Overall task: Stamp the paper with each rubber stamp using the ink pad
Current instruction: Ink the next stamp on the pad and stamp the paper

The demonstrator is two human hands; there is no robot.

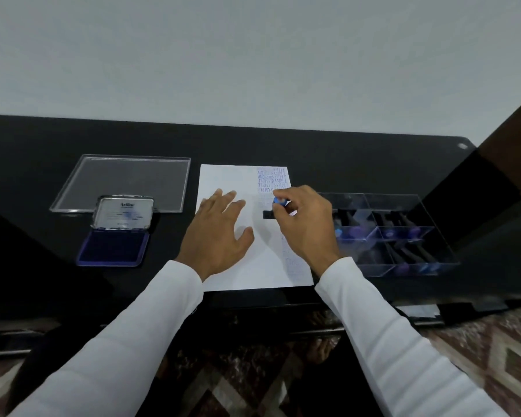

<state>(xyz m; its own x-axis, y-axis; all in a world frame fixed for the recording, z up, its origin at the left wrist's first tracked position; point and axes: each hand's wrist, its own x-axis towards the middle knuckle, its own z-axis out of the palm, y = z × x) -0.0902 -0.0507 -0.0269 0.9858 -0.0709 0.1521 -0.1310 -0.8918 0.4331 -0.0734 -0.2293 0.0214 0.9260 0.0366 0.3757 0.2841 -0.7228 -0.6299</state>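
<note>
A white sheet of paper (223,275) lies on the black table, with blue stamped words down its right side. My left hand (220,236) rests flat on the sheet, fingers spread. My right hand (307,224) grips a rubber stamp (278,206) with a blue knob and a black base, which sits on the paper's right part. An open ink pad (113,247) with a dark blue cushion and a raised metal lid lies to the left of the paper.
A clear divided box (403,236) to the right of the paper holds several more stamps. A clear flat lid (127,182) lies behind the ink pad. The table's front edge runs just below the paper; patterned floor shows beneath.
</note>
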